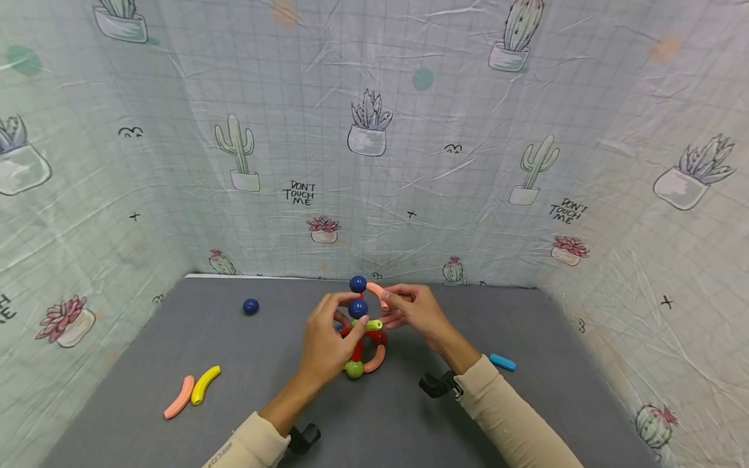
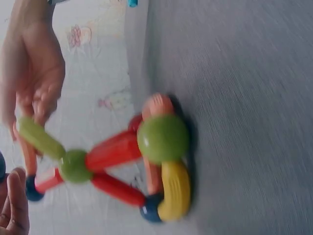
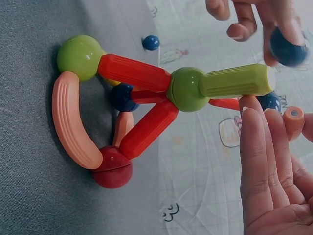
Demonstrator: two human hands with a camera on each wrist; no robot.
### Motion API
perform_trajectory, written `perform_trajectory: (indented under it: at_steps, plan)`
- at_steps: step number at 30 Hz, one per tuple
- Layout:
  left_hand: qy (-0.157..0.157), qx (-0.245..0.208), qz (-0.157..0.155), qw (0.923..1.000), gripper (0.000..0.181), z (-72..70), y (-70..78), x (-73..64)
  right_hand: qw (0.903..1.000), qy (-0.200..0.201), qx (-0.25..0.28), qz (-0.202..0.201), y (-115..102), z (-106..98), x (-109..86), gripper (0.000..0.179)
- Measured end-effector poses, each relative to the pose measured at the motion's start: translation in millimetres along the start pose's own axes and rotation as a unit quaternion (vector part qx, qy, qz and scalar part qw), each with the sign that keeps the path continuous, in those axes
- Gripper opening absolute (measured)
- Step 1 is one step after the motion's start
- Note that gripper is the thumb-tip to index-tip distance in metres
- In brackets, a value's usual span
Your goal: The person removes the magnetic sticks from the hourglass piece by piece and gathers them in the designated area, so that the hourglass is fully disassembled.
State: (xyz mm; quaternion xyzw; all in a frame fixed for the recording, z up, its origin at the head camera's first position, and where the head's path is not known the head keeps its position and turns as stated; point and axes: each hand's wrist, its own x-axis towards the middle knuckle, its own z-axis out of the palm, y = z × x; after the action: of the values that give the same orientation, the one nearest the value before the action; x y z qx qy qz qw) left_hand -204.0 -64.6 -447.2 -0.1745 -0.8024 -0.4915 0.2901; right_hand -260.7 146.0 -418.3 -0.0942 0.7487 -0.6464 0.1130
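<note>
Join not yet made at upper end

Head view. The ball-and-rod frame (image 1: 357,353) stands mid-tabletop (image 1: 398,422). The left hand (image 1: 326,341) is clamped on a blue ball (image 1: 358,308). The right hand (image 1: 420,311) pinches the lower end of a curved coral rod (image 1: 376,292); its other end meets the upper blue ball (image 1: 357,284). Clocked from the frame: spare blue ball (image 1: 250,306) at 9 o'clock; spare coral rod (image 1: 179,397) and yellow rod (image 1: 206,385) between 8 and 9; light-blue rod (image 1: 502,362) between 3 and 4.

Left wrist view. Image blurred. From the green hub ball (image 2: 76,166), the green rod (image 2: 41,139) points to 10 o'clock, with the right hand at 11 and the left hand at 8.

Right wrist view. The green rod runs to 3 o'clock from the hub. The gripped ball sits at 2 o'clock, near the rod's free end and seemingly apart. The curved coral rod's metal disc (image 3: 294,113) faces out between 3 and 4 o'clock.

Judgement: the step appears to be seating the gripped ball. Advisable: keep fingertips clear of the disc, approach the rod end squarely, and press lightly, since the frame may tip.
</note>
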Motion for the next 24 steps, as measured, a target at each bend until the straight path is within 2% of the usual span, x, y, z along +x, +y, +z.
perform_trajectory:
  at_steps: [7,12,18,24]
  plan:
    - [0.011,0.060,-0.003,0.9982,0.042,-28.9,-23.3,2.0,0.9999,0.004,0.012,0.003,0,0,0.7,0.035]
    - [0.022,0.104,-0.010,0.9943,0.042,-44.5,-47.0,5.0,0.9999,0.003,0.012,0.006,0,-1,1.1,0.035]
    - [0.020,0.140,-0.034,0.9894,0.043,-59.5,-75.4,10.4,1.0000,-0.006,0.004,0.002,1,-1,1.2,0.040]
    - [0.018,0.191,-0.063,0.9794,0.040,-70.3,-105.7,19.7,0.9999,-0.011,0.001,0.000,1,-2,-0.3,0.043]
